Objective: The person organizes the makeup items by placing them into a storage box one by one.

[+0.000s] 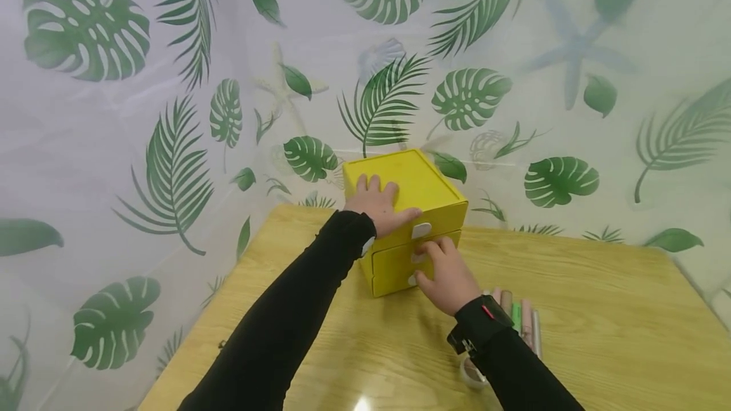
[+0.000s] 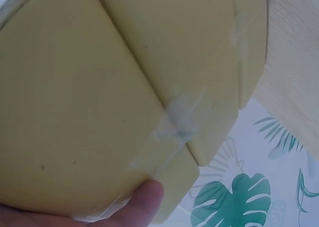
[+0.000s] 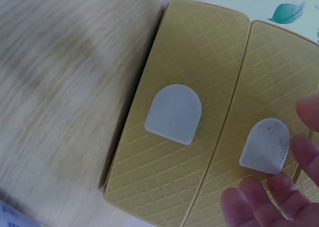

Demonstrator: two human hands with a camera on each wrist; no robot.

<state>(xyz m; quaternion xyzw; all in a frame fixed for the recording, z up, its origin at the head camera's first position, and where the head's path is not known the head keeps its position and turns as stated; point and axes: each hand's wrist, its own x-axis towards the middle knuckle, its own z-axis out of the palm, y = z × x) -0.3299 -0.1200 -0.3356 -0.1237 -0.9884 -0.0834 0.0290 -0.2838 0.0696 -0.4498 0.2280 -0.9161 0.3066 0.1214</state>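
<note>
A yellow box with stacked drawers point(image 1: 391, 269) stands on the table, each drawer front carrying a white tab handle. My left hand point(image 1: 377, 205) rests on the lid point(image 1: 419, 173) with its fingers spread and the thumb over the front edge; the left wrist view shows a fingertip on the box's taped side point(image 2: 99, 102). At the drawer fronts, my right hand point(image 1: 451, 278) has its fingers loosely bent. In the right wrist view its fingertips point(image 3: 284, 184) lie right at the edge of one white tab point(image 3: 266, 144). The bottom drawer's tab point(image 3: 174, 112) stands apart from them.
Several markers or tubes point(image 1: 526, 319) lie beside my right wrist, with a small round container point(image 1: 473, 373) in front, partly behind the sleeve. The wooden table point(image 1: 605, 309) extends to the right. A leaf-patterned sheet point(image 1: 571, 119) hangs close behind the box.
</note>
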